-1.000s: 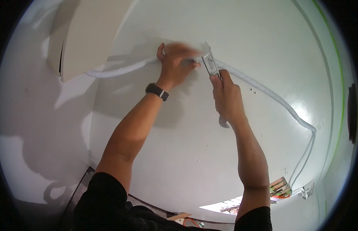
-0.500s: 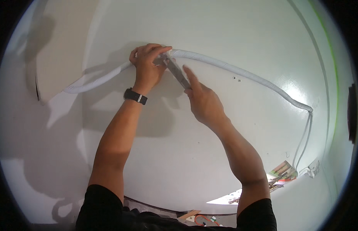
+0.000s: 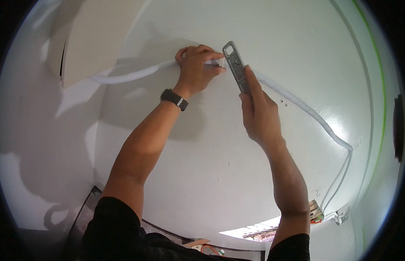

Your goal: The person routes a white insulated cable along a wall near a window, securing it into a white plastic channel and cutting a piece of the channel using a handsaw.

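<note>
A white wrapped pipe (image 3: 294, 102) runs across the white wall (image 3: 211, 143). Left of the pipe's middle, the left hand (image 3: 196, 67) has its fingers curled around the pipe. Just right of it, the right hand (image 3: 259, 111) grips a grey metal tool (image 3: 236, 67), fingers closed on its handle, its upper end beside the pipe.

pkgs: none | labels/signs: none | screens: none (just bare white wall)
</note>
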`<state>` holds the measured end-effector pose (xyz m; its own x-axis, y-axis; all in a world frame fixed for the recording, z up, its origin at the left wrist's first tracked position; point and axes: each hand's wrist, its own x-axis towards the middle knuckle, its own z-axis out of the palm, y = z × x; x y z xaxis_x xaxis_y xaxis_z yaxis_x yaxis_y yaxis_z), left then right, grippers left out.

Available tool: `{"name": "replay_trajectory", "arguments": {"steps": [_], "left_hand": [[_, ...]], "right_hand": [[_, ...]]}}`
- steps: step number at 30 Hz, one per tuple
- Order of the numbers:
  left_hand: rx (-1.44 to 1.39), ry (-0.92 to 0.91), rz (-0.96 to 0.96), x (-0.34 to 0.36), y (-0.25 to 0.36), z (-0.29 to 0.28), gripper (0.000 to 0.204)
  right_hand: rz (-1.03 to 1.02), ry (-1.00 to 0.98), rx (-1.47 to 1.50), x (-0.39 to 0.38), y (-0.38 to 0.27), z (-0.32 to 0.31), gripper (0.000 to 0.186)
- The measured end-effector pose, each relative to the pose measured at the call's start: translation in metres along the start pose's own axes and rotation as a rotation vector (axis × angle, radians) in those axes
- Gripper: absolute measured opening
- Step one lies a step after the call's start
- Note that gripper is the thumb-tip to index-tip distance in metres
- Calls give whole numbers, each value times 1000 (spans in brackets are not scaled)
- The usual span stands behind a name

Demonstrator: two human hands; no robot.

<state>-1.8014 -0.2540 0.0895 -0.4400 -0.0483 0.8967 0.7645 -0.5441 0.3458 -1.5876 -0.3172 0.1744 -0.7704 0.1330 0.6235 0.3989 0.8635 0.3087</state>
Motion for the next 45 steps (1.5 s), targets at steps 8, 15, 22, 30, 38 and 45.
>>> {"name": "replay_trajectory", "arguments": {"steps": [8,15,22,30,38,45], "left_hand": [[49,-85,-46,0,-2,2,35],[-4,-38,-33,-2,-1,1,35],[9,-9,1,-5,-7,2,36],[15,-12,1,-4,-10,4,36],[-18,-40,-27,-5,-7,2,35],[-11,-10,-8,-3,-9,0,35]], "right_hand": [[345,-177,127,-9,2,2,65],[29,-61,-82,-20,23,21,75],[22,-195,-343,-23,27,15,69],[-149,-66,-396,-19,31,15,75],[-338,162,-320,-17,24,9,69],[-156,-11,-380,-16,31,13,67]]}}
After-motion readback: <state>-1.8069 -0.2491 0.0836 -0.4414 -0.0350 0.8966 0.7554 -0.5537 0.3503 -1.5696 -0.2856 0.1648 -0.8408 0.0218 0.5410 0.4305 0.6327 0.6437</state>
